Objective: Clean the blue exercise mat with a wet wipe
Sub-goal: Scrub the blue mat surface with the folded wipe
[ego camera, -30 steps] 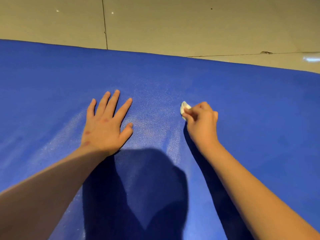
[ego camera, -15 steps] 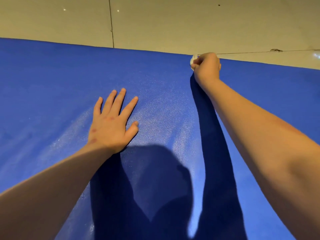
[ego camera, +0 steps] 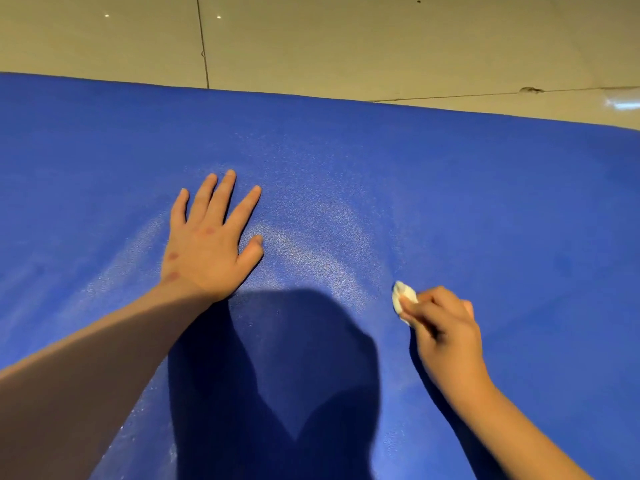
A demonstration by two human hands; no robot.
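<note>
Obs: wet wipe (ego camera: pixel 403 297), wadded small, pinched in the right hand (ego camera: pixel 446 327) grip and pressed onto the blue exercise mat (ego camera: pixel 485 202); probably wadded to concentrate pressure. Damp sheen (ego camera: pixel 322 258) lies left of the grip. Beyond it, left hand (ego camera: pixel 211 244) lies flat with fingers spread, likely bracing body weight. Tiled floor (ego camera: pixel 346 39) lies past the mat's far edge.

L hand (ego camera: pixel 211 247) flat, fingers spread, on textured blue foam exercise mat (ego camera: pixel 450 188). R hand (ego camera: pixel 441 327) pinches small crumpled white wet wipe (ego camera: pixel 402 296) against mat. Beige tiled floor (ego camera: pixel 311 39) beyond.
</note>
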